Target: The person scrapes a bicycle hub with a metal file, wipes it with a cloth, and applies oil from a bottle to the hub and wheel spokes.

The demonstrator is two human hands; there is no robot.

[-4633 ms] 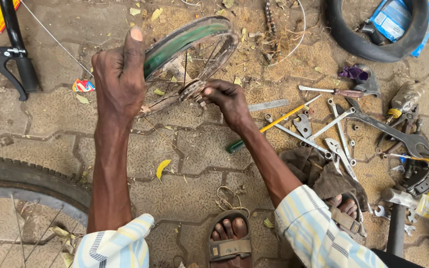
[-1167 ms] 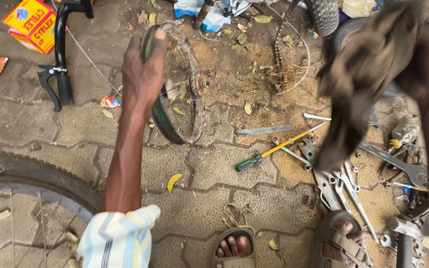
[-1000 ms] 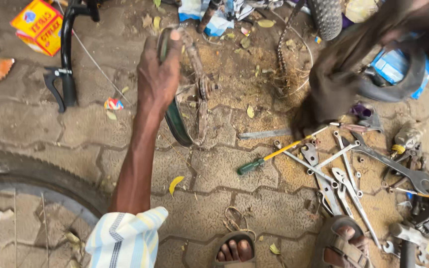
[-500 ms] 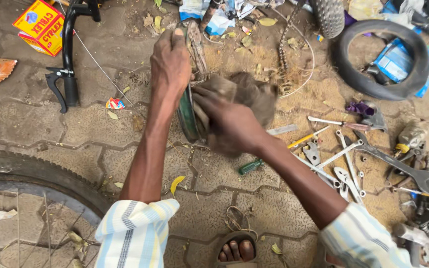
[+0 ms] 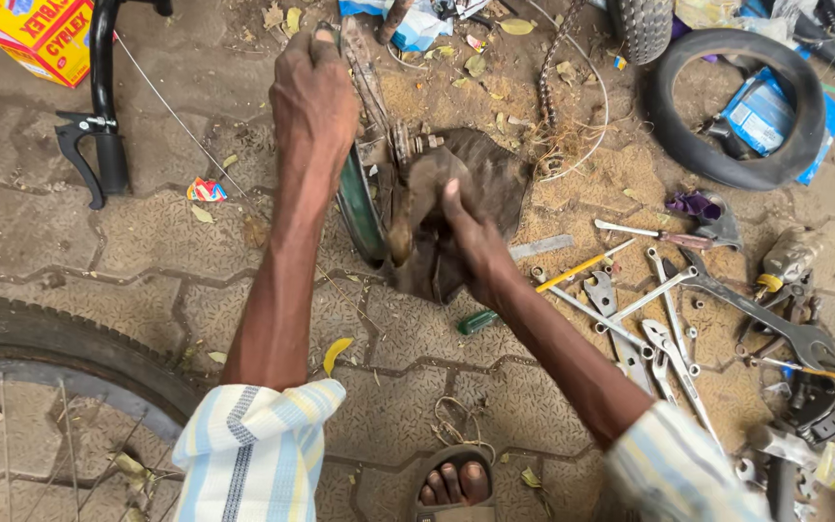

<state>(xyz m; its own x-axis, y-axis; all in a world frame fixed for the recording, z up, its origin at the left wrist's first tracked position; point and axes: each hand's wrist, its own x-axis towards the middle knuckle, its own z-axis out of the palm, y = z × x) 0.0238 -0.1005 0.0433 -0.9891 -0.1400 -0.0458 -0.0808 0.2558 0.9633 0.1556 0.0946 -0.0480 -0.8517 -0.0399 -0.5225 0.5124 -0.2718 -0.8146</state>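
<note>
Paving (image 5: 147, 242): right hand (image 5: 471, 242) presses rag (image 5: 475, 188) against wheel (image 5: 364, 193).

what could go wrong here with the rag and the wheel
The left hand steadies the small wheel upright by its rim alone, so pressure from the rag in the right hand might tip or roll it. The rag wraps near the axle nuts and could snag there. Loose spanners lie close beside the sandalled foot, an easy thing to step on.

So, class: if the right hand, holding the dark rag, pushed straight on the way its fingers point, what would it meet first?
Probably the small wheel: the right hand already presses the dark rag toward its hub, which the left hand steadies by the rim. Depth is unclear.
</note>
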